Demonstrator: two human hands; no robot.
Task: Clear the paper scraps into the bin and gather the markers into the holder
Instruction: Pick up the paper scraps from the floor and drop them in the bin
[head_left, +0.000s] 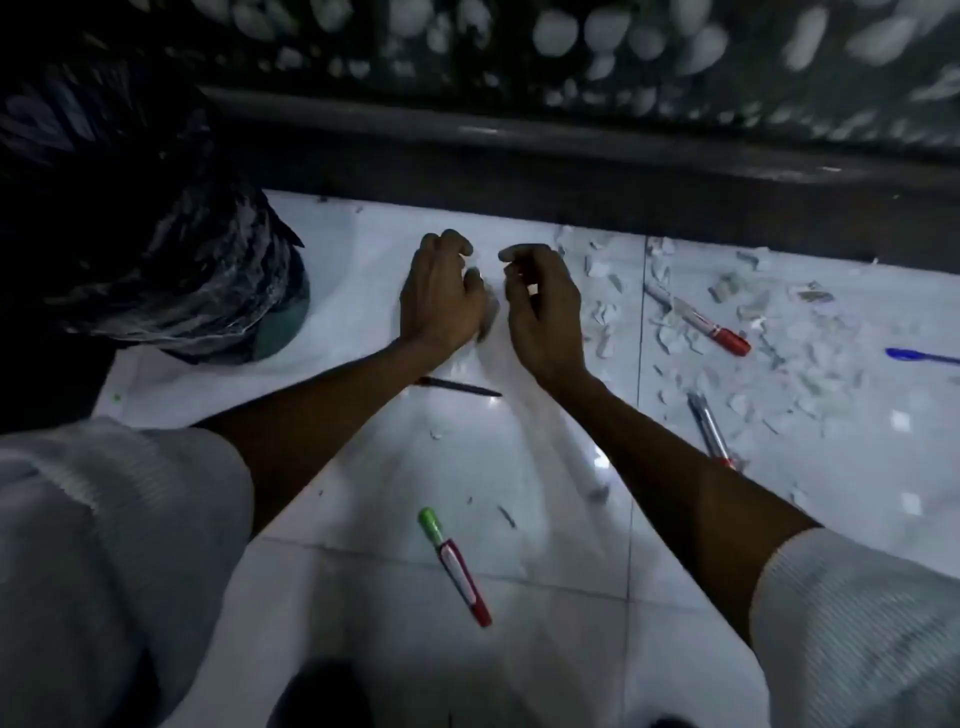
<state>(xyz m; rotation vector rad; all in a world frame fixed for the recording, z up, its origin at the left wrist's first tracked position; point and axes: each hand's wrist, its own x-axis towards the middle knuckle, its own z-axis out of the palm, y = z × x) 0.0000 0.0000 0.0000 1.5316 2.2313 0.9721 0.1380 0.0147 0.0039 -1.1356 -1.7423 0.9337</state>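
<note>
My left hand and my right hand hover side by side over the white tiled floor, both curled around small white paper scraps. Many more paper scraps litter the tiles to the right. A bin lined with a black bag stands at the left, close to my left hand. A red-capped marker lies among the scraps. A green-capped marker lies near me. A black pen shows between my forearms. No holder is in view.
A clear pen with a red end and a blue pen lie at the right. A dark raised ledge runs along the far edge of the tiles. My knees in light trousers fill the lower corners.
</note>
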